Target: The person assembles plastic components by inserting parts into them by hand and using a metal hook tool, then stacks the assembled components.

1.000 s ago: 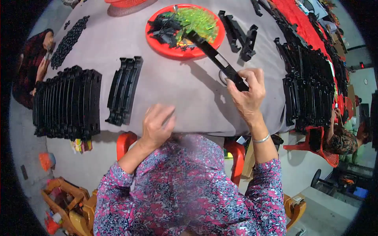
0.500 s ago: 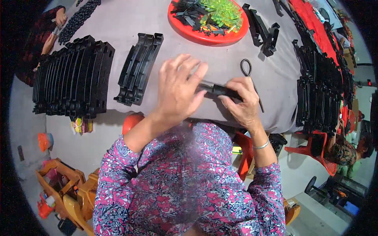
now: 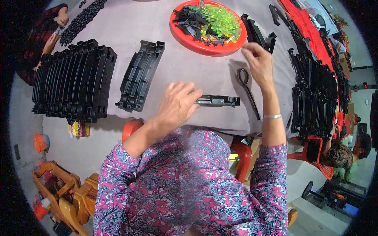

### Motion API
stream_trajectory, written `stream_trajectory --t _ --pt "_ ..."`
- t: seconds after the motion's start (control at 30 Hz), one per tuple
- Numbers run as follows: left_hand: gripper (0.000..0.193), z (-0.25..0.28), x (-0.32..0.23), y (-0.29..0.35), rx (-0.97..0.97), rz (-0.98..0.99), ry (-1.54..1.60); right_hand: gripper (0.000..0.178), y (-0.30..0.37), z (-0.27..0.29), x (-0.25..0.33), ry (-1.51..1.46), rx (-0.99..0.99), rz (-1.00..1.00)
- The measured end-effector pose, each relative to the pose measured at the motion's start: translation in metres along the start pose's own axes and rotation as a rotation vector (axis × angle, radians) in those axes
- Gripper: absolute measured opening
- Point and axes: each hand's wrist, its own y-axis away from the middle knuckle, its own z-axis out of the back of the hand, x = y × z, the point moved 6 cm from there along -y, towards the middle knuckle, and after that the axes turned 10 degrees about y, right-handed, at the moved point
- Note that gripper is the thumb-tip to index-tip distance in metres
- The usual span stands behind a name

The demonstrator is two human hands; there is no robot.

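Note:
My left hand (image 3: 179,103) is closed around one end of a long black plastic part (image 3: 216,101), which lies level near the table's front edge. The other end sticks out to the right, its hollow slots showing. My right hand (image 3: 258,63) is raised beside the rim of a red round tray (image 3: 181,39), fingers curled together; whether anything is between them is hidden. In the tray lie small black pieces (image 3: 188,24) and clear yellow-green pieces (image 3: 222,23). A dark looped tool (image 3: 248,92) rests on the table just below my right hand.
Left of my hands lie a few similar black parts (image 3: 139,76), then a long row of them (image 3: 75,80). More black parts are stacked at the right edge (image 3: 315,98). Others lie behind my right hand (image 3: 254,31). Co-workers sit at far left and right.
My right hand has let go of the black part and moved up and away toward the tray. My left hand has moved slightly down and keeps hold of the part.

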Motion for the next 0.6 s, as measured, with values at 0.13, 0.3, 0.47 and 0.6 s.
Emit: stream_trajectory --t 0.13,0.3,0.47,0.6 --pt "0.034 -0.004 0.002 0.002 0.003 0.014 0.008 0.030 -0.046 -0.016 -0.010 0.239 0.014 0.043" --pt "0.035 -0.003 0.002 0.001 -0.004 -0.008 0.012 0.041 -0.070 -0.044 -0.012 0.488 0.072 0.154" --pt "0.035 -0.002 0.000 0.004 -0.012 -0.005 0.014 0.042 -0.074 -0.049 -0.004 0.602 0.129 0.089" --pt "0.032 -0.003 0.002 0.005 -0.036 -0.014 0.038 0.037 -0.073 -0.054 -0.005 0.523 0.104 0.111"
